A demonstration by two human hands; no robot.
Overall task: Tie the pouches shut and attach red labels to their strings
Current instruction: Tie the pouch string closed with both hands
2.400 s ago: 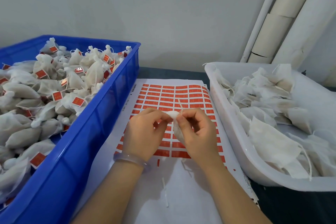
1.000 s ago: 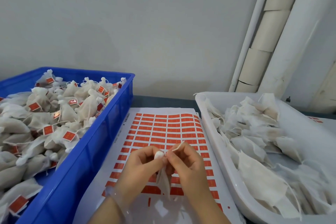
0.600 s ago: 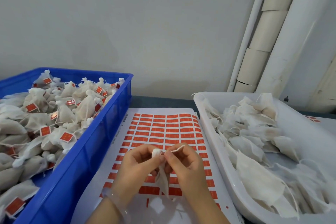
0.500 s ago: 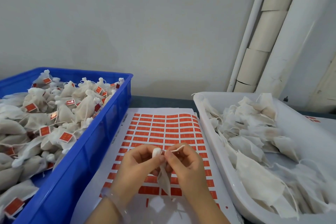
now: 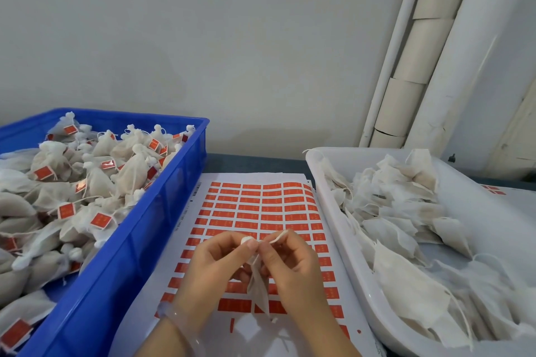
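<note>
Lower centre, left hand (image 5: 214,264) and right hand (image 5: 293,266) both pinch one pouch (image 5: 259,287) over the label sheet (image 5: 261,209), blue crate (image 5: 121,255) crowding left, white tub (image 5: 342,240) crowding right.

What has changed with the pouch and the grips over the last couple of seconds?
Mostly the view tilted up. The left grip still pinches the bunched top of the pouch and the right grip its string, whose end now slants up-right. Nothing taken or let go. The blue crate, white tub and label sheet are unchanged.
</note>
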